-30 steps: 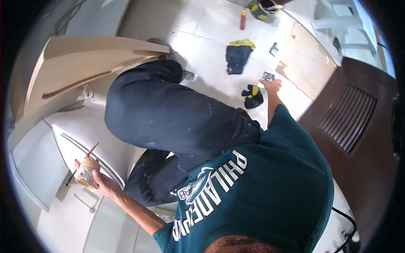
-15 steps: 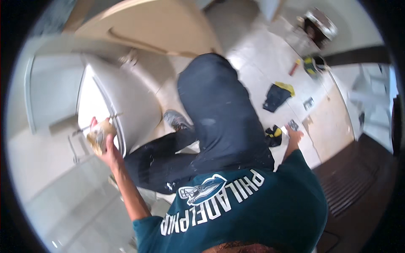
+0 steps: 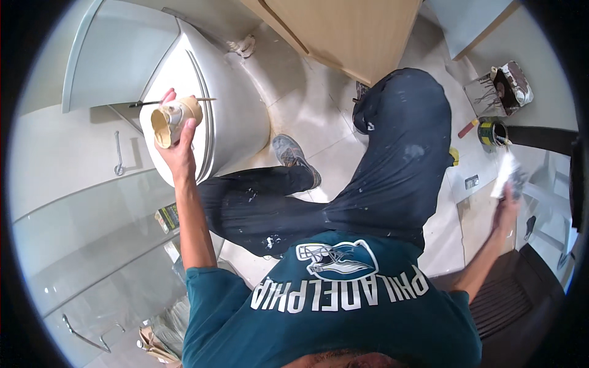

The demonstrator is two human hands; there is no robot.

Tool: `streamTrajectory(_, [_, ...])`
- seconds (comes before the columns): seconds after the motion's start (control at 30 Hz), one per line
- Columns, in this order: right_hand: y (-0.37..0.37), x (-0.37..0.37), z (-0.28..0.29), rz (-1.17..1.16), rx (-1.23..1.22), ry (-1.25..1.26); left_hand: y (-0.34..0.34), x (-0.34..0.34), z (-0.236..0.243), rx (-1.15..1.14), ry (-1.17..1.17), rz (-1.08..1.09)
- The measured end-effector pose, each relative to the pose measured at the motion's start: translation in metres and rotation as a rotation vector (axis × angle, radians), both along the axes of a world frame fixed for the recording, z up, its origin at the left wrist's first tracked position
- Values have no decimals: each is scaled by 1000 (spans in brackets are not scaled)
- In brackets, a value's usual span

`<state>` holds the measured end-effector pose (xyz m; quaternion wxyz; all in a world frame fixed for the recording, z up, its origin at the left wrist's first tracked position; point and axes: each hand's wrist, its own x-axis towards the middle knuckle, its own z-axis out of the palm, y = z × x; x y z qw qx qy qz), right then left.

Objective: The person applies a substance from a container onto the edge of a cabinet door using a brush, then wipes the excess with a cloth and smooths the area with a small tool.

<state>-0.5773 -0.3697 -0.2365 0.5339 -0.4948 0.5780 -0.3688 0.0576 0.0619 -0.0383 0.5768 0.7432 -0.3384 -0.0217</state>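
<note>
My left hand (image 3: 179, 153) is wrapped round a small cup (image 3: 177, 116) with cream-coloured paint on its rim and inside. A thin brush (image 3: 207, 99) with a dark end lies across behind the cup, against the fingers of that hand. Both are above the white toilet (image 3: 236, 104). On the right, my right hand (image 3: 505, 211) is closed on a white, crumpled-looking thing (image 3: 507, 175), smeared by motion, so I cannot tell its kind. This hand is just below an opened paint can (image 3: 489, 133).
A white bucket stained brown (image 3: 485, 97) stands at the far right, near a red-handled tool (image 3: 468, 127). A wooden door (image 3: 350, 30) is ahead. Glass panels (image 3: 92, 245) line the left, with a small box (image 3: 167, 218). A dark slatted surface (image 3: 503, 300) lies lower right.
My right hand has moved outward to the right, from beside the black-and-yellow cloth to near the paint can, with the white thing. My left hand still holds the cup. The whole view has shifted.
</note>
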Motion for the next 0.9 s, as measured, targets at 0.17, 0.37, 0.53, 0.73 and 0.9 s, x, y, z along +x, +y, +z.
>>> streamTrajectory(0.17, [61, 179, 186, 379, -308, -565, -11, 36, 4, 40, -50, 49])
streamTrajectory(0.37, [195, 466, 102, 479, 323, -674, -4, 42, 4, -57, 79, 91])
streamTrajectory(0.53, [232, 595, -29, 344, 536, -199, 11, 27, -2, 113, 48, 85])
streamTrajectory(0.73, [201, 656, -122, 368, 116, 298, 5, 22, -6, 72, 49, 10])
streamTrajectory(0.9, [191, 677, -138, 399, 84, 292, 3, 32, -3, 46, 59, 11])
